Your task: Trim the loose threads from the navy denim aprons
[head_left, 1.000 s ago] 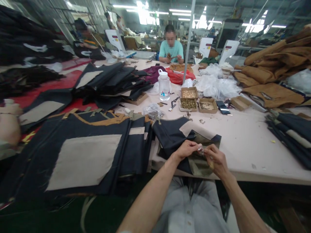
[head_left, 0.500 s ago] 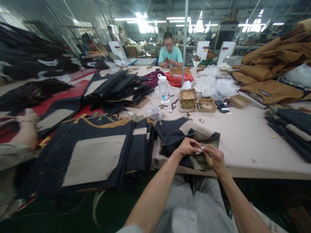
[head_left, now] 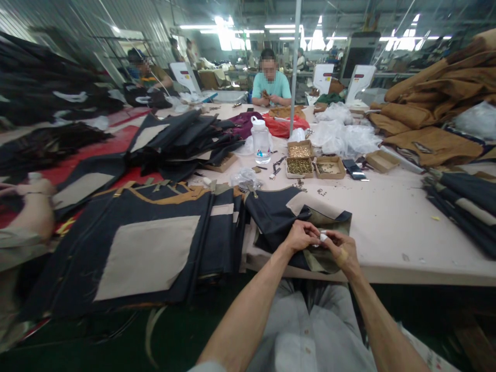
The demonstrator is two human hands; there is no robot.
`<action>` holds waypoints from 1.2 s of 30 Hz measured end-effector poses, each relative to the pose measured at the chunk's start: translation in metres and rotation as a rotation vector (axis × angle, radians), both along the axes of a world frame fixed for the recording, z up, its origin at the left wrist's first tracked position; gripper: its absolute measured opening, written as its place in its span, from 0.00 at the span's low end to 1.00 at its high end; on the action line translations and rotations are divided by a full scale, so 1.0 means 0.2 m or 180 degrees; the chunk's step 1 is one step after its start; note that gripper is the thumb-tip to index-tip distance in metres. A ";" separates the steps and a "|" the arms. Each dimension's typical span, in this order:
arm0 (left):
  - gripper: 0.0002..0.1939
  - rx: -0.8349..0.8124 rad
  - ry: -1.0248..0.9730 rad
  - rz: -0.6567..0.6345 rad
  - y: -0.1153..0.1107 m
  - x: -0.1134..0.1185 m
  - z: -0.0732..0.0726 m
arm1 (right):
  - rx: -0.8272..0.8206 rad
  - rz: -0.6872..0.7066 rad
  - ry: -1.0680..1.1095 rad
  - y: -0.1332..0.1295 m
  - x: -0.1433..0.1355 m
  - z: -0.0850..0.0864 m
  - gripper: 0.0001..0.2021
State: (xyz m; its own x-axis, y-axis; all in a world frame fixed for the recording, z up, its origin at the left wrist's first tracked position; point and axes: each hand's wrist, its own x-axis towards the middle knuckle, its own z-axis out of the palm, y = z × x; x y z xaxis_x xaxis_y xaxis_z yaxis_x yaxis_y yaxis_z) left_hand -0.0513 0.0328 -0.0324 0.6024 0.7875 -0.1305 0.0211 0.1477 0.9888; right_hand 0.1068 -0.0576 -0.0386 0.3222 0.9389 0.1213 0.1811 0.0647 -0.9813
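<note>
A dark navy garment piece (head_left: 271, 212) with olive lining and a beige patch lies folded at the table's front edge. My left hand (head_left: 302, 236) is closed, pinching the cloth near its middle. Close against it, my right hand (head_left: 343, 250) is also closed, thumb and fingertips together. White wrapping (head_left: 323, 236) shows at a fingertip of that hand. Whatever small item lies between the two sets of fingertips is hidden.
More navy garments (head_left: 151, 253) with beige patches are stacked on the left, beside a co-worker's arm (head_left: 36, 206). Ahead stand small boxes of brass-coloured parts (head_left: 299, 167) and a clear plastic jug (head_left: 261, 142). Brown garments (head_left: 437, 103) pile up at the right. Another person sits opposite.
My right hand has turned slightly, so the white wrapping shows more clearly at its fingertip. My left hand has barely moved. The co-worker's arm on the left has shifted left.
</note>
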 end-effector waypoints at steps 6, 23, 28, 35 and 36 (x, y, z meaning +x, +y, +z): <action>0.18 0.0206 0.0124 0.0018 0.00 -0.01 0.03 | -0.0242 0.0071 0.0305 0.06 0.01 -0.02 0.19; 0.20 -0.0625 -0.0695 0.0972 0.01 0.01 0.03 | 0.0363 0.0298 -0.0954 0.00 -0.04 -0.08 0.12; 0.23 -0.0911 -0.0710 0.0694 0.03 -0.03 0.05 | 0.0246 0.0349 -0.0699 0.02 0.02 -0.08 0.11; 0.24 -0.1100 -0.0710 0.0357 0.06 -0.06 0.01 | 0.0122 0.0282 -0.0640 0.05 0.03 -0.10 0.12; 0.24 -0.1101 -0.0624 0.0347 0.06 -0.05 0.00 | 0.0125 0.0302 -0.0651 0.05 0.02 -0.10 0.12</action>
